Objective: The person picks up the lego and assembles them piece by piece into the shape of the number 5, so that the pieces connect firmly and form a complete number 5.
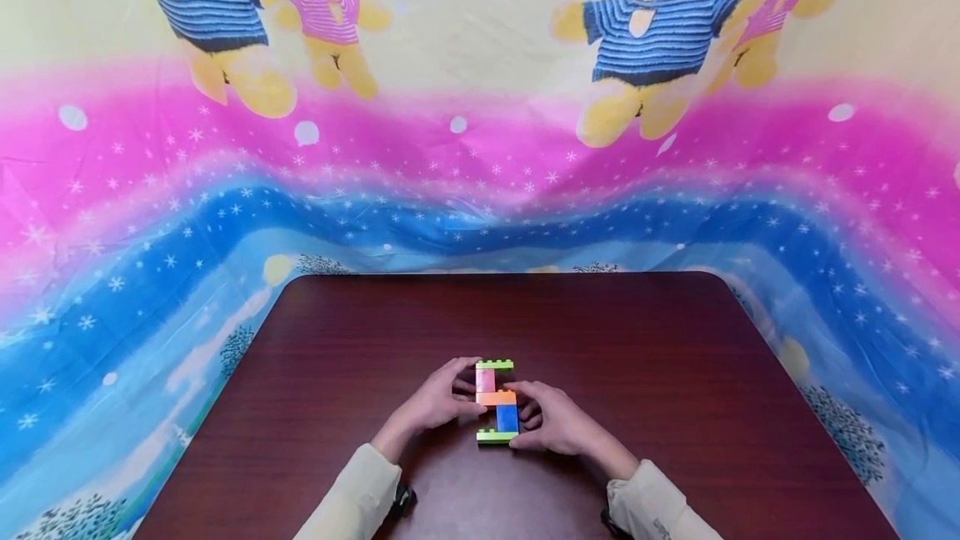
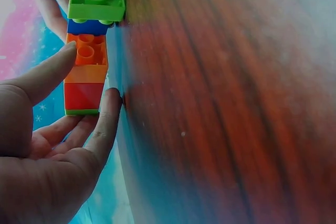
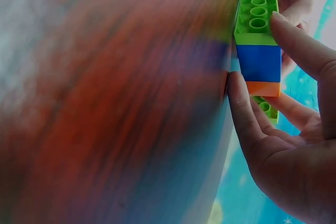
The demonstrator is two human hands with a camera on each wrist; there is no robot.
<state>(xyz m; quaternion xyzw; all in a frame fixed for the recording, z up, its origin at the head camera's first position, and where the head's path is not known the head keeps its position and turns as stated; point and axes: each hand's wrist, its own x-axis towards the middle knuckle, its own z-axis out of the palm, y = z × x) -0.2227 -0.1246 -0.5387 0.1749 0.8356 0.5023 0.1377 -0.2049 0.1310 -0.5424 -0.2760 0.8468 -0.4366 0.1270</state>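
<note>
A joined stack of toy building blocks lies on its side on the table, between both hands. From far to near in the head view it has a green block (image 1: pixel 495 365), a red block (image 1: pixel 486 380), an orange block (image 1: pixel 495 398), a blue block (image 1: pixel 507 418) and another green block (image 1: pixel 495 437). The left hand (image 1: pixel 438 398) grips its left side, thumb at the orange block and fingers by the far end. With its thumb on the near green block, the right hand (image 1: pixel 558 419) holds the right side, fingers near the orange block. Hollow undersides face the wrist cameras.
The dark brown wooden table (image 1: pixel 375 323) has rounded far corners. Behind and beside it hangs a cloth (image 1: pixel 465 165) printed with teddy bears and snowflakes. Light sleeves (image 1: pixel 360 486) cover the forearms, with dark bands at the wrists.
</note>
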